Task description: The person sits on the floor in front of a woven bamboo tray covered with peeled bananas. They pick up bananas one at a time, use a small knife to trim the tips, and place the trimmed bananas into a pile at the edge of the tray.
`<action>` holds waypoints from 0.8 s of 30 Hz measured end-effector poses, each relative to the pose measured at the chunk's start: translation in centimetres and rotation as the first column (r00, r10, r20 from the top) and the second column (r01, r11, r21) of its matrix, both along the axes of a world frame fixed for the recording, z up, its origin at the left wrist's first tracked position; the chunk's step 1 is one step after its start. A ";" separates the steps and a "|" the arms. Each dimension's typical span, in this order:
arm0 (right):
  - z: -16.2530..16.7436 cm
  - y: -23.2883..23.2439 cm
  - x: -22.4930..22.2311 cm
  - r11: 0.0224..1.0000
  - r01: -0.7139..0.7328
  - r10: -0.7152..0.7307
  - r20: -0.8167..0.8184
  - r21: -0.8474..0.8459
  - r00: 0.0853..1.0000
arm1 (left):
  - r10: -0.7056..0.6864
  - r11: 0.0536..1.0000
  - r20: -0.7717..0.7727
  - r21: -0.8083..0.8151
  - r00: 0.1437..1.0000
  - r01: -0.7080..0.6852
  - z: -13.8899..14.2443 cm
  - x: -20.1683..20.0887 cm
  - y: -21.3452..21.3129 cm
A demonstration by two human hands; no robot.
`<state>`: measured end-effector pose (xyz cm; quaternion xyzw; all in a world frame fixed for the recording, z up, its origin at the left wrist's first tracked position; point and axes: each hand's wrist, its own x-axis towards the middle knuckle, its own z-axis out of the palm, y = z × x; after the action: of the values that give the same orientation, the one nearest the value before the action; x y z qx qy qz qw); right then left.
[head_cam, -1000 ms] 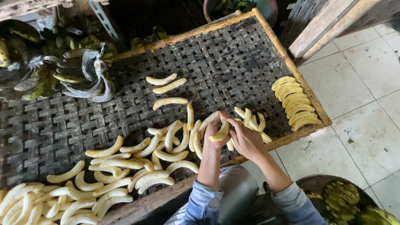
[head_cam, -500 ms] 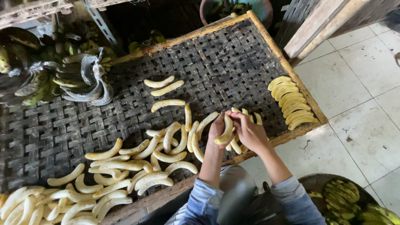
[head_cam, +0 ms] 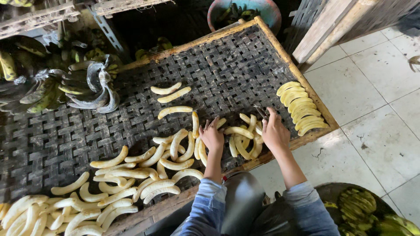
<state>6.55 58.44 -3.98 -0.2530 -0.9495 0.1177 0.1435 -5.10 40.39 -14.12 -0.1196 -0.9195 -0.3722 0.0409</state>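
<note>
Below, L hand [head_cam: 211, 136] & R hand [head_cam: 274, 131], fingers spread, are pressing peeled bananas [head_cam: 241, 139] on woven tray [head_cam: 227, 65]; soft fruit may be bruising.

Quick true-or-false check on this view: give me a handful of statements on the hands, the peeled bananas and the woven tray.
1. Both hands rest among peeled bananas at the near edge of the woven tray. True.
2. The left hand holds a whole unpeeled bunch. False: it lies flat on loose peeled ones.
3. A neat row of bananas lies at the tray's right edge. True.
4. The right hand hovers over the tiled floor. False: it is over the tray.
5. Dark unpeeled bunches lie at the far left. True.
</note>
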 end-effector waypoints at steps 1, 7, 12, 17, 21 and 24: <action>0.1 -0.2 0.0 1.000 -0.022 0.023 -0.036 0.003 0.999 | -0.001 0.998 0.034 -0.066 0.999 0.004 -0.1 0.0 -0.2; 0.9 -1.0 -0.2 0.999 -0.042 0.041 -0.050 -0.022 0.998 | -0.093 0.982 -0.001 -0.162 0.996 0.092 -0.3 0.0 -0.4; 1.3 -1.5 -0.5 0.996 0.005 -0.005 0.007 -0.089 1.000 | -0.442 0.838 -0.111 -0.405 0.890 0.366 -0.2 0.9 -2.4; 1.1 -1.8 -0.9 0.997 -0.039 0.037 -0.037 -0.068 0.999 | -0.166 0.927 -0.320 0.271 0.933 0.258 0.6 -2.1 -3.0; 0.8 -1.9 -0.8 0.994 -0.070 0.066 -0.058 -0.083 0.996 | 0.139 0.803 -0.253 0.595 0.957 0.041 3.0 -10.1 -4.9; 0.7 -2.0 -0.5 0.992 -0.112 0.104 -0.115 -0.061 0.988 | 0.269 0.933 -0.355 0.326 0.895 -0.151 5.3 -15.2 -7.7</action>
<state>6.07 56.44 -3.29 -0.1990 -0.9478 0.1711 0.1810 -20.26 32.65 -8.87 -0.0837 -0.8351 -0.4646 0.2823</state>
